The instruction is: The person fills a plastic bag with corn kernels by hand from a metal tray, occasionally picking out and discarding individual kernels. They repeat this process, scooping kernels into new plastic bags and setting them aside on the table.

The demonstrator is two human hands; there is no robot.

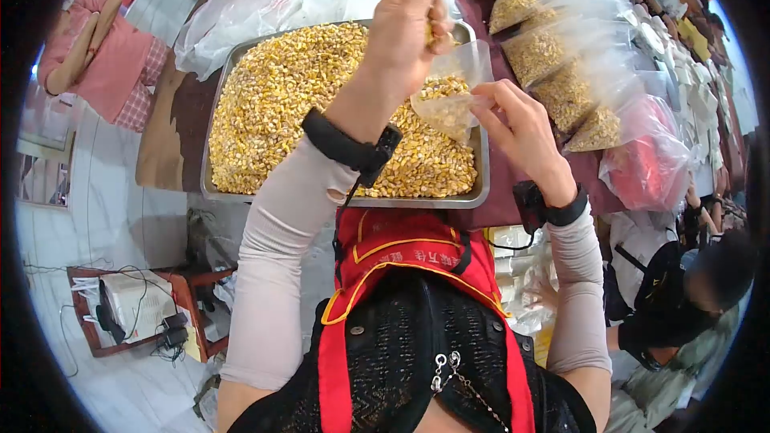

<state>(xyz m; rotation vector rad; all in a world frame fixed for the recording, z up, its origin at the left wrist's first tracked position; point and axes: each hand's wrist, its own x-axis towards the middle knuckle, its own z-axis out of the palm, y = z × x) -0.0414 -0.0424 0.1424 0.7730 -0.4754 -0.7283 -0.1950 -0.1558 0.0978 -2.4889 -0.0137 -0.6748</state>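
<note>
A large metal tray point(483, 168) holds a heap of yellow corn kernels point(281, 104). Over its right part, my left hand point(413, 28) is raised with the fingers curled in, and a bit of yellow corn shows between them. Below it hangs a clear plastic bag point(449, 116) with some corn inside. My right hand point(517, 120) pinches the bag's edge between thumb and fingers at the tray's right side. The left palm is mostly hidden from view.
Several filled clear bags of corn point(553, 64) lie on the dark red cloth point(505, 168) to the right, near a pink-red plastic bag point(646, 160). Clear plastic point(241, 16) lies behind the tray. A person in pink point(104, 48) stands at left; other people are at right.
</note>
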